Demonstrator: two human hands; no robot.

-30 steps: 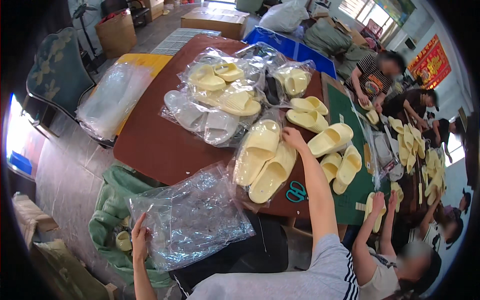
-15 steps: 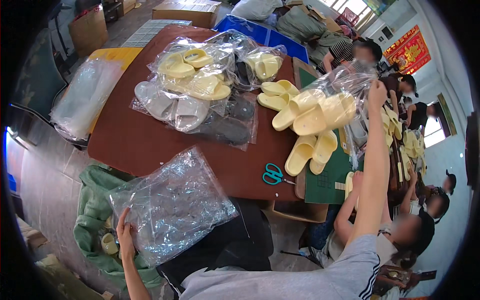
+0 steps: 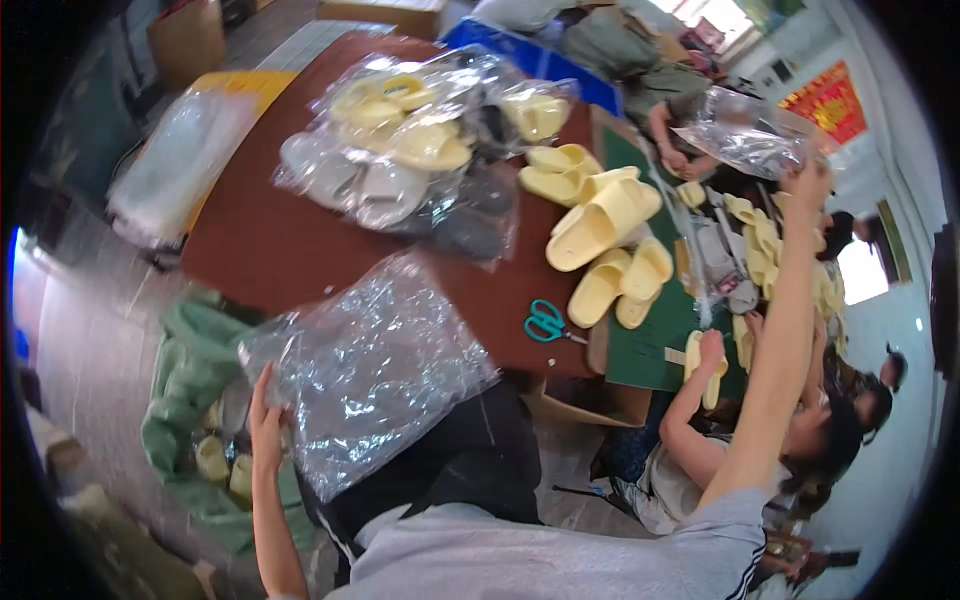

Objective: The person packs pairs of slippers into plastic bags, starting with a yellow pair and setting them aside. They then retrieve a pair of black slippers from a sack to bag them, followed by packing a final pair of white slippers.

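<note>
My left hand (image 3: pixel 265 415) is at the lower left, closed on the edge of a clear plastic bag (image 3: pixel 380 375). The bag spreads flat and crinkled over my lap and the near table edge. Up at the far right, my right hand (image 3: pixel 808 185) grips another clear plastic bag (image 3: pixel 735 130), which streams out to the left. Pale yellow slippers (image 3: pixel 605 225) lie in pairs where the brown table meets a green board. Teal-handled scissors (image 3: pixel 545 320) rest near the front edge. Bagged yellow, grey and black slippers (image 3: pixel 400 145) are heaped on the table's far side.
A green sack (image 3: pixel 185 420) with slippers inside stands at my left. Flat clear bags (image 3: pixel 185 155) are stacked on a yellow surface. An open cardboard box (image 3: pixel 590 400) sits below the table. Co-workers sit along the right; one hand (image 3: pixel 710 350) there touches a yellow slipper.
My right hand has moved up and to the right, carrying its bag off the yellow slippers. The left hand's bag has shifted slightly up and right.
</note>
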